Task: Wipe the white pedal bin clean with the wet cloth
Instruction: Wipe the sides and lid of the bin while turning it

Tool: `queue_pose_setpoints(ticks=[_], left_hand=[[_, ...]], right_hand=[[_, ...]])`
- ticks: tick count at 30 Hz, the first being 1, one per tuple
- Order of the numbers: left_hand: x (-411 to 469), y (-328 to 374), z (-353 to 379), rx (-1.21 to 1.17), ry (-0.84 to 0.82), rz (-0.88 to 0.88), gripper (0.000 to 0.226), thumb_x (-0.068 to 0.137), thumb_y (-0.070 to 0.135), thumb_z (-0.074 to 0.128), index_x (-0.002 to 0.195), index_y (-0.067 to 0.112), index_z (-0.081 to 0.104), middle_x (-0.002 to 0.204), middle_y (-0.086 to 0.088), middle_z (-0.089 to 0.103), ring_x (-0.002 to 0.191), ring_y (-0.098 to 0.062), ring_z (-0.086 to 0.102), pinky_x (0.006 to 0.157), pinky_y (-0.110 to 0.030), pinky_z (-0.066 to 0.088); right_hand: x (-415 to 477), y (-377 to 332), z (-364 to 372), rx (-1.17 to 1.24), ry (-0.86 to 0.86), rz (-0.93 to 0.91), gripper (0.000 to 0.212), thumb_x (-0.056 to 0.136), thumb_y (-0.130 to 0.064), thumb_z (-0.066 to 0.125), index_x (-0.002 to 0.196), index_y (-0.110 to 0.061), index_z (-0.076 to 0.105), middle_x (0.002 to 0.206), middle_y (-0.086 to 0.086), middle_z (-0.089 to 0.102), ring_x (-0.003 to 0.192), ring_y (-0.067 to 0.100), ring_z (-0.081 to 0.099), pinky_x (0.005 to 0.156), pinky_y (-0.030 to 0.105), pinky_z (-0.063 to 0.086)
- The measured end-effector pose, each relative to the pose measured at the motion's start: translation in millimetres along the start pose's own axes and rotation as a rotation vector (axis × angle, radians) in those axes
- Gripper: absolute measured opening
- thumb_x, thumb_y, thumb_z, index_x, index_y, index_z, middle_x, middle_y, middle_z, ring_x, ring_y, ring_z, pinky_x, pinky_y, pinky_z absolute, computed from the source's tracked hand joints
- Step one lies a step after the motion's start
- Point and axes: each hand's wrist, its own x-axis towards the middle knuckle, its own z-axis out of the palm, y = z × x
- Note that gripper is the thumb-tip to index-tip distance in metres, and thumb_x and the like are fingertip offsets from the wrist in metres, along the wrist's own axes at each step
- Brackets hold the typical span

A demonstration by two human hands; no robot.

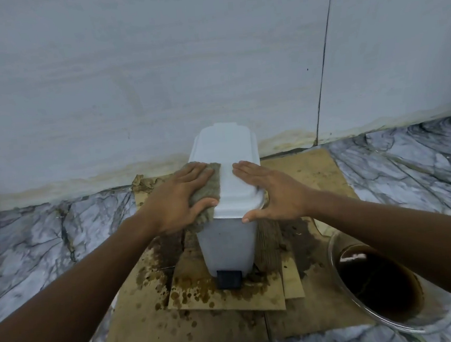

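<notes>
Reaching in from the near corners with two bare forearms, above a grey marbled floor point(34, 242). Passing, at the near right, a clear glass bowl point(413, 330) holding dark brown water point(378, 280), just beside the right edge of the cardboard point(205, 325). Looking down on those stacked cardboard sheets, lying flat on the floor and blotched with wet brown drips, thickest toward the middle. Working on the white pedal bin point(225, 241), standing upright on the cardboard toward its far edge, with the black pedal point(229, 278) at its foot facing the camera. Noting a brown ribbed piece point(269, 246) touching the bin's right side; cloth or card, cannot tell. Pressing the wet cloth point(214, 182) onto the left half of the closed lid point(233, 153) with the left hand point(177, 199), fingers point(197, 170) straight and close together on top of it, thumb lying across its near part at the lid's near left corner, letting the cloth's near end hang over the bin's left side. Laying the right hand point(272, 194) flat on the bare right half of the lid, fingers point(246, 169) straight and together, thumb stretching along the lid's near edge. Leaving a strip of bare lid between the two hands. Facing, just behind the bin, a pale wall point(155, 68) with a yellowish stain along its foot and a dark vertical seam off to the right.
</notes>
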Motion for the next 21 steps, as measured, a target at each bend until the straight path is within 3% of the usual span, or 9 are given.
queue_pose_setpoints(ticks=[3,7,11,17,21], left_hand=[[-3,2,2,0.035,0.021,-0.038,0.090,0.088,0.077,0.026,0.158,0.022,0.026,0.165,-0.002,0.025,0.154,-0.018,0.015,0.124,-0.039,0.012],[12,34,6,0.143,0.115,-0.006,0.086,0.092,0.072,0.038,0.152,0.009,0.040,0.155,-0.012,0.043,0.146,-0.028,0.032,0.118,-0.042,0.026],[13,40,25,0.111,0.162,-0.007,0.080,0.097,0.069,0.038,0.154,0.013,0.037,0.158,-0.012,0.038,0.149,-0.028,0.029,0.123,-0.045,0.022],[-13,34,54,0.107,0.417,0.116,0.059,0.103,0.045,0.045,0.149,0.008,0.045,0.155,-0.013,0.044,0.147,-0.027,0.035,0.119,-0.050,0.031],[-15,36,55,0.065,0.430,0.173,0.058,0.102,0.044,0.048,0.149,0.011,0.046,0.155,-0.009,0.045,0.147,-0.024,0.035,0.121,-0.044,0.027]], right_hand=[[0,0,1,0.008,0.002,-0.005,0.112,0.075,-0.068,0.072,0.160,-0.024,0.014,0.167,-0.009,0.006,0.152,0.001,0.001,0.124,0.028,0.004],[-1,1,2,-0.003,0.007,-0.002,0.112,0.075,-0.068,0.072,0.160,-0.023,0.014,0.167,-0.008,0.007,0.152,0.002,0.002,0.124,0.027,0.006],[-1,3,3,0.008,0.019,0.002,0.112,0.075,-0.071,0.070,0.160,-0.023,0.015,0.167,-0.008,0.009,0.153,0.003,0.002,0.126,0.031,0.009],[-3,-7,17,-0.084,0.075,-0.046,0.103,0.086,-0.063,0.063,0.160,-0.016,0.007,0.168,-0.003,0.000,0.152,0.006,-0.010,0.115,0.014,-0.014],[-4,-5,12,-0.067,0.052,-0.024,0.104,0.086,-0.064,0.062,0.160,-0.016,0.008,0.168,-0.004,0.001,0.153,0.005,-0.009,0.122,0.022,-0.007]])
